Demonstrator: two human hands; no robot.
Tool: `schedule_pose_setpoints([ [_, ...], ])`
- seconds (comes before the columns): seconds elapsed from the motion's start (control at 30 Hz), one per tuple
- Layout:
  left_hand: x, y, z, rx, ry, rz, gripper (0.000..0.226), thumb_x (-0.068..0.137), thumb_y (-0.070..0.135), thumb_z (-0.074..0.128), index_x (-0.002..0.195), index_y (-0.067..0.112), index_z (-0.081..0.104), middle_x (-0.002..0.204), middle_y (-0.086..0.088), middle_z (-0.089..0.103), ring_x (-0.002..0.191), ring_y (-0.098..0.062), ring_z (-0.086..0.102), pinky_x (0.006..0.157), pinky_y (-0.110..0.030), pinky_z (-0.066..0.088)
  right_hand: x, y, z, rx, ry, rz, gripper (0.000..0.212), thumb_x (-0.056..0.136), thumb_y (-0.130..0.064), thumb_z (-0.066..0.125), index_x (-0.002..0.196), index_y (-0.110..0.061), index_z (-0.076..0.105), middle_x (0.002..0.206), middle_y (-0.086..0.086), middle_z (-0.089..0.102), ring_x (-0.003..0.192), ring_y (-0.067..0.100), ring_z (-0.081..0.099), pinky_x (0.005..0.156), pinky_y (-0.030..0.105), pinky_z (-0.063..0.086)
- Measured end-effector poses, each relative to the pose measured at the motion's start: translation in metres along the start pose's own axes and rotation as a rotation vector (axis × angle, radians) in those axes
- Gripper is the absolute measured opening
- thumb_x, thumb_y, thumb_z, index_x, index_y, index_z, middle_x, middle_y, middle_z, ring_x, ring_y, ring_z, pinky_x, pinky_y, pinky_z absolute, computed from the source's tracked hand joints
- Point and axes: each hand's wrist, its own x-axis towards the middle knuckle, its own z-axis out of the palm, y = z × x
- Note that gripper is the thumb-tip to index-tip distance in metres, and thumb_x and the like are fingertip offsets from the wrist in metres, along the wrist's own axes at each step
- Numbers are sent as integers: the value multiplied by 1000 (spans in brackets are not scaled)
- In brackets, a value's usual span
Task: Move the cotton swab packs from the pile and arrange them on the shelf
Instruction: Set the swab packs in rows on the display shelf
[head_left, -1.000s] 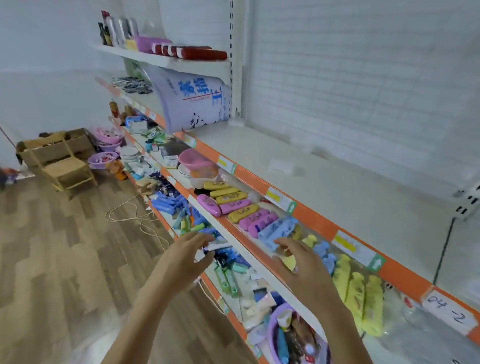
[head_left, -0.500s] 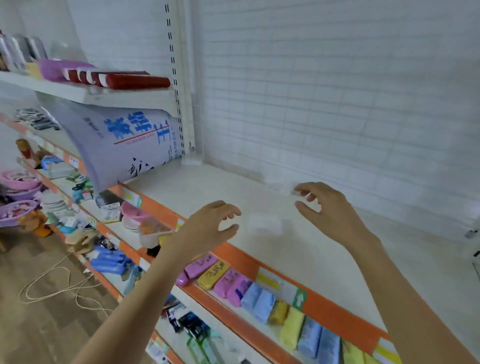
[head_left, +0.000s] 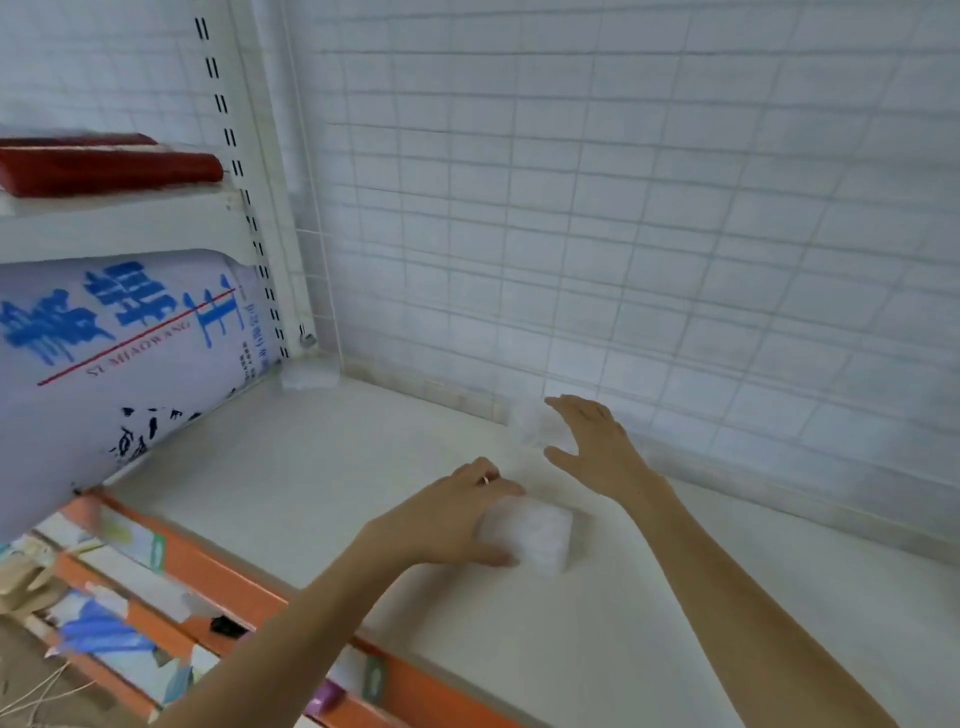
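Note:
A white cotton swab pack (head_left: 535, 535) lies on the white shelf (head_left: 322, 467), near its middle. My left hand (head_left: 452, 514) grips the pack's left end, thumb under and fingers over. A second clear pack (head_left: 532, 423) stands further back by the wire grid wall; it is blurred. My right hand (head_left: 592, 441) reaches around that second pack with fingers spread, thumb low; contact with it cannot be made out.
A large white sack with blue lettering (head_left: 119, 358) leans onto the shelf's left end. A red pack (head_left: 98, 166) lies on the shelf above it. The orange shelf edge (head_left: 218, 571) runs along the front, with lower shelves of goods at bottom left.
Both hands have come down onto the shelf. The left hand has taken hold of the near pack, and the right hand has reached back to the pack by the wall. The view moved closer.

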Motion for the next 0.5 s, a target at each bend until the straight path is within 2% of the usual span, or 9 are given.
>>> schedule_pose_setpoints([
  [0.1, 9, -34, -13, 15, 24, 100, 65, 73, 53, 66, 129, 33, 40, 115, 9, 39, 107, -9, 41, 93, -27, 39, 6, -3, 13, -10, 61, 53, 54, 91, -28, 53, 140, -23, 32, 146, -2, 29, 136, 19, 20, 106, 34, 24],
  [0.2, 19, -64, -20, -52, 66, 168, 65, 72, 55, 65, 128, 26, 45, 120, 12, 34, 115, -5, 35, 97, -23, 37, 3, -7, 20, -6, 153, 89, 46, 91, -25, 53, 135, -22, 40, 140, -1, 38, 132, 19, 29, 108, 35, 26],
  [0.3, 29, -80, -24, -147, 91, 270, 77, 70, 69, 57, 125, 16, 52, 119, 11, 39, 112, 1, 39, 97, -15, 34, -12, -14, 20, 30, 262, 82, 38, 93, -29, 52, 129, -19, 48, 131, -1, 51, 123, 18, 43, 104, 35, 35],
  [0.33, 31, -83, -24, -188, 102, 280, 75, 70, 69, 56, 123, 15, 55, 117, 11, 42, 109, 3, 42, 95, -11, 33, -19, -19, 17, 75, 296, 110, 36, 94, -31, 50, 128, -21, 49, 127, -2, 54, 117, 15, 47, 99, 31, 38],
  [0.4, 33, -86, -22, -273, 143, 270, 66, 71, 65, 58, 115, 16, 62, 108, 11, 50, 101, 2, 49, 89, -9, 36, -35, -28, 12, 256, 360, 203, 28, 94, -33, 47, 122, -27, 51, 109, -2, 64, 92, 11, 56, 78, 24, 42],
  [0.47, 35, -88, -21, -372, 156, 246, 53, 74, 59, 55, 100, 15, 68, 93, 6, 57, 87, -3, 57, 76, -16, 43, -49, -37, 8, 515, 427, 309, 16, 95, -30, 47, 108, -35, 53, 88, 6, 67, 70, 18, 58, 63, 27, 45],
  [0.5, 34, -87, -21, -440, 147, 218, 51, 75, 58, 53, 92, 13, 68, 86, 1, 58, 79, -8, 58, 69, -22, 43, -54, -40, 9, 616, 441, 349, 13, 95, -29, 47, 103, -36, 54, 85, 8, 67, 68, 23, 59, 61, 30, 48],
])
